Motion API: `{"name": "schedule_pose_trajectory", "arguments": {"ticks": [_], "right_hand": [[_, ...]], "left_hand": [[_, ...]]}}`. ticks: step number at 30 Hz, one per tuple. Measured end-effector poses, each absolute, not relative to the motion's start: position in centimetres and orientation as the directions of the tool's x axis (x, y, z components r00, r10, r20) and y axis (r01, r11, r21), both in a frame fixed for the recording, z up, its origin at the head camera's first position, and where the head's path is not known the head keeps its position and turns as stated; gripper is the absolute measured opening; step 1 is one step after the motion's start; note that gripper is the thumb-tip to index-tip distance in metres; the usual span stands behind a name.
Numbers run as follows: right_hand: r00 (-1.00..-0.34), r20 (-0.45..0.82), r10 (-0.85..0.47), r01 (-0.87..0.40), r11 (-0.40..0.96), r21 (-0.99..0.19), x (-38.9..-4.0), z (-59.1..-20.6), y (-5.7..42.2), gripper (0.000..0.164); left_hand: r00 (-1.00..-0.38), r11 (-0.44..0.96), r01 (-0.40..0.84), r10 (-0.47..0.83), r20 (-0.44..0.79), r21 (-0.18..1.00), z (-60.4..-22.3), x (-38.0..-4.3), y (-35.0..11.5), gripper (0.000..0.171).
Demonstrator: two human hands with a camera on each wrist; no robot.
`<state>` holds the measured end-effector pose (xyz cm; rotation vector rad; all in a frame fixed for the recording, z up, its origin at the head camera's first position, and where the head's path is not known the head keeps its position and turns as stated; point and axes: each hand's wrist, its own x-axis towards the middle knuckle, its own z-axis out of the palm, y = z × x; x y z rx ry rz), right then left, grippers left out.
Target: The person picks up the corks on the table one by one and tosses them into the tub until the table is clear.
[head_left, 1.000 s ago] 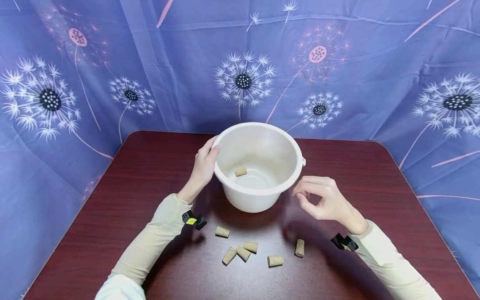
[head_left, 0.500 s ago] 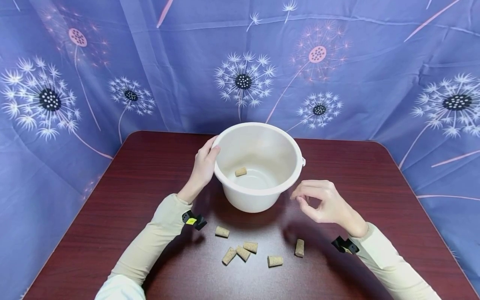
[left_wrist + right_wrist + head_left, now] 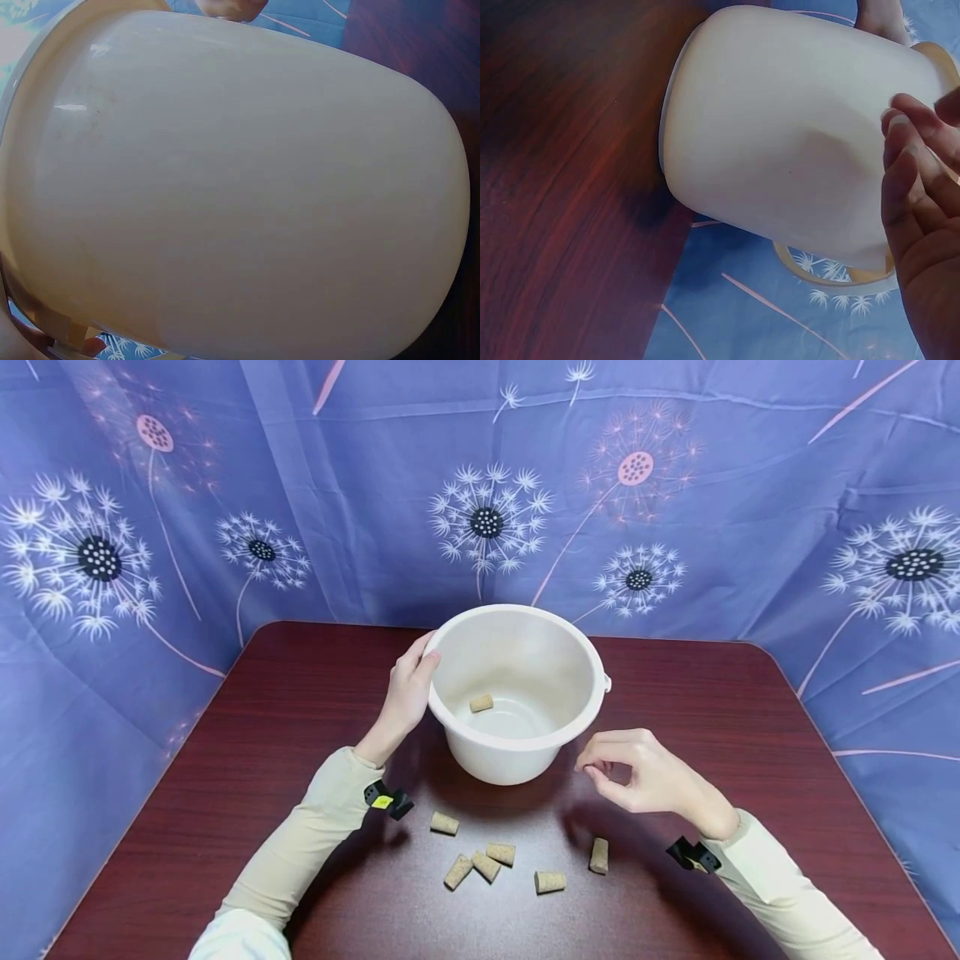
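Gripping the rim of the bucket, the left hand steadies it mid-bench. One cork lies inside it. The right hand hovers just right of the bucket, its grip loosely curled and holding nothing. Five corks lie on the bench nearer the person.
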<state>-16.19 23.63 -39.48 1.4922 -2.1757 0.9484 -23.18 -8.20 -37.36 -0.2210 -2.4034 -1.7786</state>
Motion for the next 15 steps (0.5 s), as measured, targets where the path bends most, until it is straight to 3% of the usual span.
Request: {"name": "schedule_pose_trajectory", "arguments": {"ticks": [7,15], "right_hand": [[-0.484,0.455,-0.747,-0.863,0.323,-0.388,-15.78,-39.35,23.75,0.028],[-0.501,0.387,-0.774,-0.848,0.351,-0.397,-15.71,-39.59,23.75,0.028]], "left_hand": [[-0.979,0.295,0.201,0.03,0.201,0.934,-37.2,-23.03,-8.19,0.043],[-0.978,0.294,0.206,0.032,0.206,0.933,-37.19,-23.03,-8.21,0.043]]}}
